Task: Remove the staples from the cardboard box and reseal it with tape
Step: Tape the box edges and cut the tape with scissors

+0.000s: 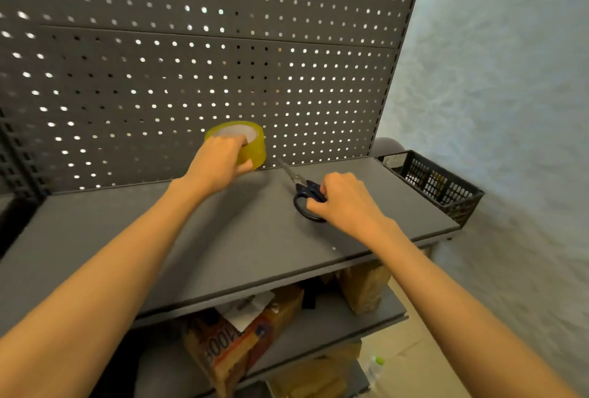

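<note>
A yellowish roll of clear tape [255, 147] sits at the back of a grey shelf [127, 238], against the pegboard. My left hand [220, 163] is closed over its near side, fingers hooked into the core. To the right lie scissors [302, 188] with dark handles and blades pointing back-left. My right hand [342, 201] grips the scissor handles on the shelf. A cardboard box [232, 353] with printed sides stands on the lower shelf, partly hidden by the upper shelf.
A dark perforated pegboard [223, 47] rises behind the shelf. A black mesh basket [436, 182] hangs at the shelf's right end. Brown packages [366, 286] sit on the lower shelf. A pale wall is on the right.
</note>
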`<state>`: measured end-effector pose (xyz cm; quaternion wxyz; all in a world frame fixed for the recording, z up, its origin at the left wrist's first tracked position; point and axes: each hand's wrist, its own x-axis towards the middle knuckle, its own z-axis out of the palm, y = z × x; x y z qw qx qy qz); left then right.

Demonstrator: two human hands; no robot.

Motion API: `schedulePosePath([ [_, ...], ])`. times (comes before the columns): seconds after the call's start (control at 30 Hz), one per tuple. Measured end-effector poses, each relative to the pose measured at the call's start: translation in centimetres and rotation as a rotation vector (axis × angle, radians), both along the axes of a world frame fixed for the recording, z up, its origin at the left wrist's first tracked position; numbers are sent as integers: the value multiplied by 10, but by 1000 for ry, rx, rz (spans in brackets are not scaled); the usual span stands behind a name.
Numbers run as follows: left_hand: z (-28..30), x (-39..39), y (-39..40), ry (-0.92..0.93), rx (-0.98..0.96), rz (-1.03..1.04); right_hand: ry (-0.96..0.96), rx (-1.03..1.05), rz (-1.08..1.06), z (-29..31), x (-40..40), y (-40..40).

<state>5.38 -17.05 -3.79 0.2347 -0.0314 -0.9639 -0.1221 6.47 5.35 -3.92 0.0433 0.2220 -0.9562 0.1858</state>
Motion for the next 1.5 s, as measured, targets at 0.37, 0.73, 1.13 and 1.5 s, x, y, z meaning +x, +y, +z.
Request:
schedulePosePath([
  [0.37, 18, 160, -97, 71, -35, 331, 62, -86, 275, 12, 67, -115],
  [0.73, 30, 309, -215, 137, -112, 493, 93, -68, 441, 21, 179, -250],
  [1.13, 35, 435, -343, 157, -146, 459, 89, -108, 349, 8, 283, -383],
  [1.5, 35, 432, -406, 164, -74, 413, 103, -22, 291, 4, 293, -446],
])
